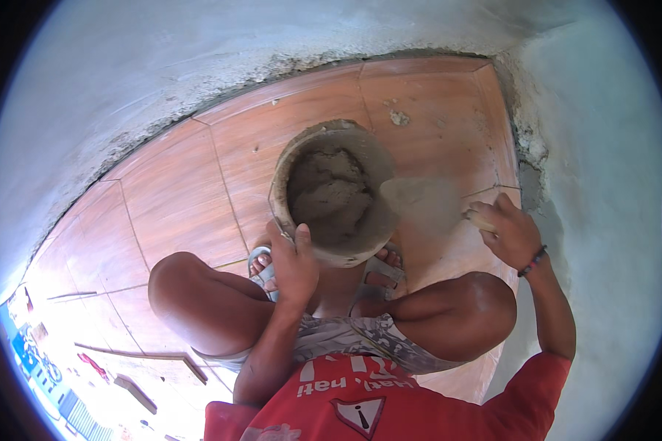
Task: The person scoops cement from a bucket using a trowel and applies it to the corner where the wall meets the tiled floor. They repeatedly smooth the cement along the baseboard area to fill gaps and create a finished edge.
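Note:
A round bucket (348,259) stands on the tiles between my feet, its rim coated with dried grey mortar. Wet grey mortar (329,192) lies heaped inside it. My left hand (296,266) grips the bucket's near-left rim. To the right of the bucket, my right hand (509,234) is closed round the handle of a trowel (428,204). The trowel's blade is smeared by motion and points left, its tip overlapping the bucket's right side in the picture. Whether mortar sits on the blade, I cannot tell.
Plastered walls (588,220) rise behind and to the right, with rough, crumbling lower edges. Mortar crumbs (399,117) dot the wood-look floor tiles (173,198). My bent knees flank the bucket. Strips of wood (136,395) lie at the lower left in bright light.

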{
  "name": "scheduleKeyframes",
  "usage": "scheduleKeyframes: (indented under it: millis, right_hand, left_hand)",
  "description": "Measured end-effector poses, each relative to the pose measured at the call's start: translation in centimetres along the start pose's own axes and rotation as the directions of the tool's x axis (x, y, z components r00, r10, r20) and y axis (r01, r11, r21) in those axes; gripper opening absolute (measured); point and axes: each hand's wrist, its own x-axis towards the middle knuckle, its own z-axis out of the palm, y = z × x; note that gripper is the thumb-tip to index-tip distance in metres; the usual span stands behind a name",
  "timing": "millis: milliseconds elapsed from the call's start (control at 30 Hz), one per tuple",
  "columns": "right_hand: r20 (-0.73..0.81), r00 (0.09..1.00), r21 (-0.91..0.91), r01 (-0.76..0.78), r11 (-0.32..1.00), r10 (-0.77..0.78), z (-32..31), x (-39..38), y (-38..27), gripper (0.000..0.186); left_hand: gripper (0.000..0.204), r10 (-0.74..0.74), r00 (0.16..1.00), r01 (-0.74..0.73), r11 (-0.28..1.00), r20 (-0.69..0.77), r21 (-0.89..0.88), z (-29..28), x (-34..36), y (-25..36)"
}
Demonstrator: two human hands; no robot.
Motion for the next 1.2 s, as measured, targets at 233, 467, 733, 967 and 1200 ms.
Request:
scheduleKeyframes:
  millis: [233, 467, 733, 967, 1200]
  right_hand:
    - [-0.079, 0.96, -0.295, 0.233, 0.927, -0.267, 0.7, 6.7, -2.6, 0.041]
    - [-0.02, 0.914, -0.318, 0.379, 0.869, -0.406, 4.0, 8.7, -4.9, 0.035]
    - [-0.004, 0.864, -0.18, 0.494, 0.85, -0.503, 6.4, 9.1, -5.9, 0.031]
    - [-0.028, 0.868, -0.045, 0.495, 0.868, -0.496, 8.2, 9.3, -5.0, 0.036]
    - [-0.117, 0.841, 0.154, 0.54, 0.827, -0.528, 11.3, 8.9, -2.5, 0.048]
  left_hand:
    - [0.041, 0.013, 1.0, -0.013, 1.0, 0.006, 0.015, -0.4, 0.0, 0.7]
    - [0.043, 0.064, 0.997, -0.062, 0.997, -0.032, 0.048, -0.2, -0.1, -0.2]
    - [0.046, 0.095, 0.995, -0.095, 0.995, -0.026, 0.013, -0.3, -0.1, -0.4]
    - [0.054, -0.008, 0.999, 0.008, 1.0, 0.032, 0.004, -0.6, -0.2, 0.5]
    - [0.04, 0.058, 0.998, -0.058, 0.998, 0.013, -0.015, 0.0, -0.3, 0.8]
